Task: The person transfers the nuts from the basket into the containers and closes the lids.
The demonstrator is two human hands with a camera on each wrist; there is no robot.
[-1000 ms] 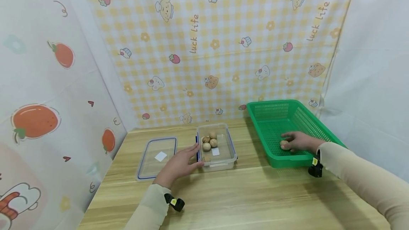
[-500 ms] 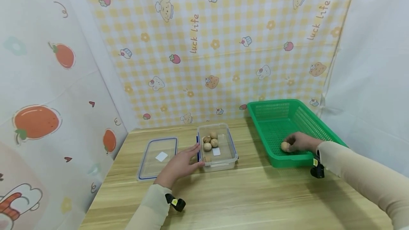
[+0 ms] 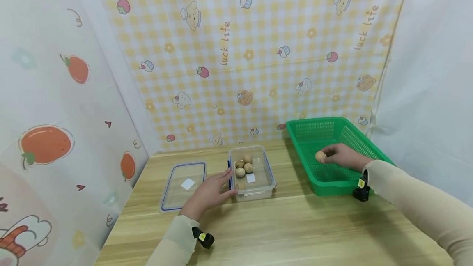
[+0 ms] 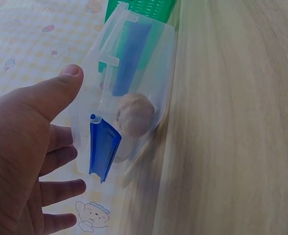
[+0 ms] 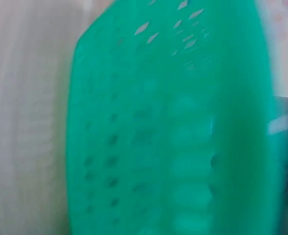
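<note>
My right hand (image 3: 343, 156) pinches a walnut (image 3: 320, 156) between thumb and fingers, above the floor of a green basket (image 3: 314, 186). In the right wrist view the blurred basket wall (image 5: 144, 122) hides the walnut, and only a dark sliver of the hand shows. My left hand (image 3: 208, 195) touches the left side of a clear plastic container (image 3: 272, 175) with its fingers spread. Several walnuts (image 3: 248, 168) lie in that container, towards its left. The left wrist view shows a blue latch (image 4: 104, 149) hanging loose close to the fingers, and a walnut (image 4: 135, 115) through the wall.
A clear lid with a blue seal (image 3: 177, 175) lies flat on the wooden table (image 3: 281, 233), left of the container. Patterned cloth (image 3: 258, 77) hangs at the back, with a white sheet (image 3: 428, 93) on the right.
My right hand has taken hold of the walnut in the basket, then lifted it and moved slightly left. The left hand stays at the container.
</note>
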